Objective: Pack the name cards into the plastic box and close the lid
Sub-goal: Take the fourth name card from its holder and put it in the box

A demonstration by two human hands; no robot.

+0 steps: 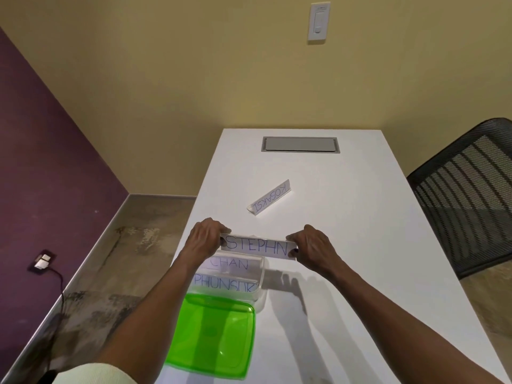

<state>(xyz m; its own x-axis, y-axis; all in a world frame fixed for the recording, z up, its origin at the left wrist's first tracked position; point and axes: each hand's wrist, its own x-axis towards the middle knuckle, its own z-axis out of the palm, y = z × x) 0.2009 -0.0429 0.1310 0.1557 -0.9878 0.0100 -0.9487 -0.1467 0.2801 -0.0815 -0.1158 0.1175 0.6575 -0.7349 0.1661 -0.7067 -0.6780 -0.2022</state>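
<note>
A white name card reading STEPHN (259,247) is held level just above the far rim of the clear plastic box (261,275). My left hand (206,238) pinches its left end and my right hand (313,245) pinches its right end. Inside the box stand two cards, CHAN (232,264) and PHUNSUK (224,284). The green lid (213,333) lies flat on the table just in front of the box. Another folded card, KOSAKSI (269,197), lies on the table beyond my hands.
The white table (346,245) carries a grey cable hatch (300,144) at its far end. A black mesh chair (468,195) stands to the right. The table's left edge runs close beside the box and lid, with floor below.
</note>
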